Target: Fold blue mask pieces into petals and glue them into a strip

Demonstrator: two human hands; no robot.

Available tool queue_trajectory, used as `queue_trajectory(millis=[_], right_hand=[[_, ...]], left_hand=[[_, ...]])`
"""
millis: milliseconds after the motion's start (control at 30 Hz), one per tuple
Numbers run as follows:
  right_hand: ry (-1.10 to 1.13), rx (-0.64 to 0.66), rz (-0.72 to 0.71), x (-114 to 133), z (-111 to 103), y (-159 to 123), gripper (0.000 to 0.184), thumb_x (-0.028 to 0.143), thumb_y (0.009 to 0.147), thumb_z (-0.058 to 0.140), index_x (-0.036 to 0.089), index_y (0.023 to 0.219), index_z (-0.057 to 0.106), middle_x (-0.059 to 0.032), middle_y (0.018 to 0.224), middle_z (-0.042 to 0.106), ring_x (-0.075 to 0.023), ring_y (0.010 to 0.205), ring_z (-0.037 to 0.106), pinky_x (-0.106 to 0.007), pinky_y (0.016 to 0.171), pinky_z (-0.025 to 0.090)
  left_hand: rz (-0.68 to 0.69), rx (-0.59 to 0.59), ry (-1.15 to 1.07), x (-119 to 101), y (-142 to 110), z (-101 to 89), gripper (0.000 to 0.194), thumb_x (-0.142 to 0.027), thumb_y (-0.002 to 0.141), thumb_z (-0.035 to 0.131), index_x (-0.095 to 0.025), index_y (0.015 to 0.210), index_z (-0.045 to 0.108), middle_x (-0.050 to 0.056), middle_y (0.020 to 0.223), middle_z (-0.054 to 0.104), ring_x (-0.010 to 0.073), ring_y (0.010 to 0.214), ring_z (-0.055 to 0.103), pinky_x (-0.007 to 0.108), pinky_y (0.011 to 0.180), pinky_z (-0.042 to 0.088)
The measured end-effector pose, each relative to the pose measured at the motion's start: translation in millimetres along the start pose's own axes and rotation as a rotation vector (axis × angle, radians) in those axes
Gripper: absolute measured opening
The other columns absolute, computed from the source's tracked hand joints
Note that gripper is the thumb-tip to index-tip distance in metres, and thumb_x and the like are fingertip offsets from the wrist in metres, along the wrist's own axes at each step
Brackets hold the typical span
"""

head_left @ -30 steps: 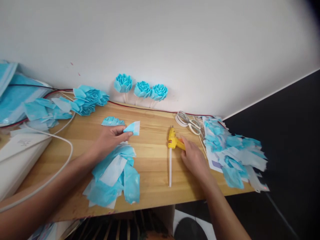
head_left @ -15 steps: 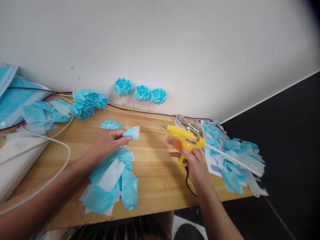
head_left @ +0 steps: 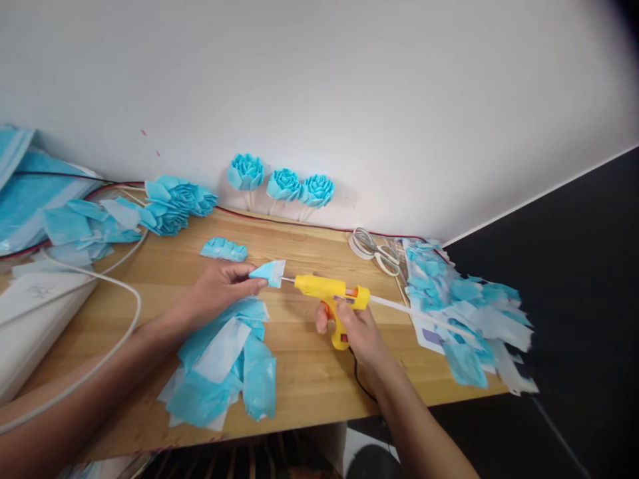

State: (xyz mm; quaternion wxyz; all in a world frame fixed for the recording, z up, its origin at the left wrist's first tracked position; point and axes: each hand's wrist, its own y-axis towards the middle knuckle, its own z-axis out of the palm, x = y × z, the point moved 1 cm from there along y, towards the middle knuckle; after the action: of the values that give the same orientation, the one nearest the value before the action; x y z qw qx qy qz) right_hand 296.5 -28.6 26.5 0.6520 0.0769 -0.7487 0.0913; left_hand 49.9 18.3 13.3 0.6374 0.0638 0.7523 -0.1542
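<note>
A folded blue-and-white fabric piece (head_left: 271, 273) is pinched between the thumb and fingers of my left hand (head_left: 229, 287). My right hand (head_left: 357, 329) grips a yellow hot glue gun (head_left: 322, 287) by its orange-trigger handle. The gun's metal nozzle meets the right edge of the folded piece, and a white glue stick (head_left: 399, 305) sticks out of its back. Just behind my left hand lies a row of folded blue petals (head_left: 223, 249). Below that hand spreads a pile of loose blue and white fabric pieces (head_left: 224, 362).
Three blue fabric flowers (head_left: 284, 185) stand on stems against the wall; more flowers (head_left: 174, 203) lie to their left. Scissors (head_left: 384, 256) rest at the back right beside a heap of blue scraps (head_left: 459, 306). A white box (head_left: 44, 313) and cable (head_left: 134, 293) occupy the left.
My right hand has brought the glue gun leftward, and its nozzle has reached the folded piece. My left hand has shifted slightly right, still pinching that piece.
</note>
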Motion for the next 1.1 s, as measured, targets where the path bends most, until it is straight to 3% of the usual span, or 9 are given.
queue_trajectory(millis=[233, 467, 600, 667, 733, 867, 967, 1100], right_hand=[[0.052, 0.036, 0.034, -2.5, 4.9, 1.4, 0.057, 0.067, 0.086, 0.050, 0.017, 0.107, 0.067, -0.0001, 0.062, 0.055, -0.0124, 0.053, 0.046, -0.027, 0.052, 0.040], [-0.036, -0.006, 0.029, -3.4, 3.4, 2.5, 0.050, 0.063, 0.088, 0.049, 0.018, 0.069, 0.060, 0.0004, 0.055, 0.052, -0.0108, 0.050, 0.045, -0.024, 0.049, 0.038], [-0.106, 0.009, 0.028, -3.8, 1.2, 1.5, 0.052, 0.060, 0.089, 0.047, 0.019, 0.059, 0.056, 0.0001, 0.054, 0.050, -0.0102, 0.049, 0.042, -0.024, 0.048, 0.036], [-0.135, 0.021, 0.027, -3.6, -1.2, -0.8, 0.047, 0.056, 0.089, 0.049, 0.018, 0.066, 0.063, 0.0001, 0.057, 0.051, -0.0105, 0.051, 0.042, -0.025, 0.049, 0.037], [-0.150, 0.014, 0.012, -2.5, -4.6, -3.7, 0.039, 0.051, 0.089, 0.052, 0.017, 0.086, 0.070, -0.0004, 0.063, 0.055, -0.0116, 0.055, 0.045, -0.026, 0.053, 0.040], [-0.096, 0.026, -0.087, 0.4, -9.1, -6.5, 0.045, 0.044, 0.089, 0.056, 0.019, 0.126, 0.062, -0.0035, 0.078, 0.064, -0.0172, 0.073, 0.057, -0.032, 0.068, 0.048], [-0.102, 0.032, -0.102, -1.4, -7.2, -4.5, 0.049, 0.042, 0.090, 0.055, 0.022, 0.135, 0.055, -0.0040, 0.082, 0.067, -0.0171, 0.073, 0.057, -0.031, 0.066, 0.048], [-0.088, 0.033, -0.112, -5.4, -1.9, -1.0, 0.052, 0.044, 0.091, 0.054, 0.022, 0.138, 0.053, -0.0013, 0.072, 0.062, -0.0157, 0.066, 0.054, -0.028, 0.059, 0.044]], left_hand=[[-0.022, 0.019, 0.016, 0.7, 0.3, -0.2, 0.030, -0.044, 0.079, 0.065, -0.016, 0.068, 0.062, -0.005, 0.057, 0.046, 0.0089, 0.051, 0.040, 0.021, 0.048, 0.031], [-0.014, 0.033, 0.026, -0.2, -0.4, -0.7, 0.030, -0.044, 0.081, 0.063, -0.016, 0.070, 0.063, -0.005, 0.058, 0.045, 0.0090, 0.053, 0.038, 0.021, 0.048, 0.030], [-0.013, 0.032, 0.025, -0.1, -0.8, -1.0, 0.034, -0.047, 0.080, 0.064, -0.015, 0.070, 0.061, -0.005, 0.059, 0.043, 0.0087, 0.054, 0.037, 0.021, 0.048, 0.030], [-0.014, 0.031, 0.029, -1.1, -1.1, -0.7, 0.034, -0.048, 0.080, 0.064, -0.015, 0.070, 0.060, -0.005, 0.059, 0.043, 0.0085, 0.054, 0.037, 0.021, 0.049, 0.030], [-0.017, 0.025, 0.028, -2.6, -1.3, -0.3, 0.033, -0.047, 0.080, 0.063, -0.015, 0.069, 0.059, -0.005, 0.059, 0.043, 0.0085, 0.054, 0.038, 0.020, 0.049, 0.029], [-0.053, 0.009, 0.013, -3.6, -1.7, 0.4, 0.031, -0.045, 0.079, 0.062, -0.016, 0.069, 0.058, -0.005, 0.059, 0.045, 0.0089, 0.053, 0.040, 0.020, 0.047, 0.030], [-0.064, 0.007, 0.011, -2.3, -1.6, 0.8, 0.031, -0.045, 0.079, 0.062, -0.016, 0.069, 0.058, -0.005, 0.058, 0.044, 0.0088, 0.052, 0.039, 0.020, 0.047, 0.029], [-0.062, 0.011, -0.003, -1.5, -1.3, 1.5, 0.031, -0.045, 0.078, 0.062, -0.016, 0.069, 0.058, -0.005, 0.058, 0.042, 0.0081, 0.052, 0.037, 0.020, 0.047, 0.028]])
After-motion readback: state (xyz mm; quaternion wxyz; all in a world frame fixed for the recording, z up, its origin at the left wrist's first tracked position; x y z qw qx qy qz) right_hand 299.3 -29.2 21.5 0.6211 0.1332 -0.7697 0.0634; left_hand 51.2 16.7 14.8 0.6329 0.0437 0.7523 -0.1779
